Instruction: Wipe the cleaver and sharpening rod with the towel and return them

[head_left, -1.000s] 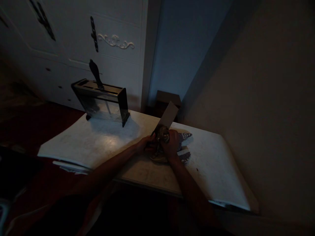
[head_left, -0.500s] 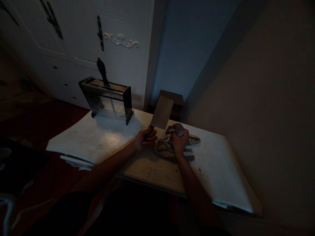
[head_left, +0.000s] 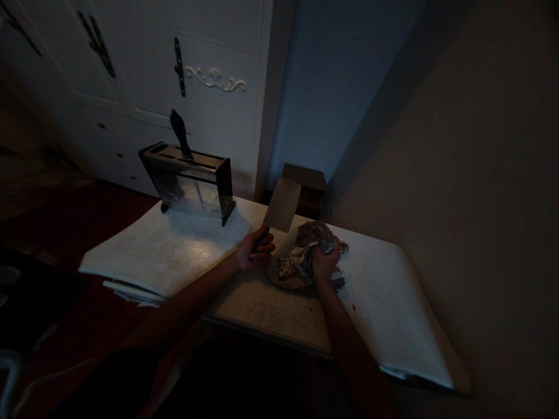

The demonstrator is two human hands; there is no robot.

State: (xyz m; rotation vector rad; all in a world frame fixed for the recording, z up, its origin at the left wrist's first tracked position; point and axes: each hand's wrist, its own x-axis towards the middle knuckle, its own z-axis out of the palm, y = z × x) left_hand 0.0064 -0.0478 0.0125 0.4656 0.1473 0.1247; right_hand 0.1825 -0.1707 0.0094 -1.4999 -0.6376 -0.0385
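A cleaver [head_left: 283, 205] with a broad rectangular blade points up and away over the table's far side. My left hand [head_left: 255, 249] is closed around its dark handle. To the right, my right hand [head_left: 325, 259] grips a bunched, patterned cloth [head_left: 292, 269] in brown and white. Part of the cloth is lifted in my fingers, while the rest lies crumpled on the white table [head_left: 262, 299]. Blade and cloth are apart, with a small gap between them.
At the table's left stands a knife block [head_left: 186, 180] with clear sides, a single black-handled knife [head_left: 180, 134] upright in it. Behind are a white cabinet [head_left: 218, 35] and a brown box-like piece [head_left: 303, 177]. A wall [head_left: 480, 174] borders the right side.
My right hand has bunched up more of the cloth and shifted slightly right, pulling in its right end. The cleaver has moved a little left and lower in view with my left hand.
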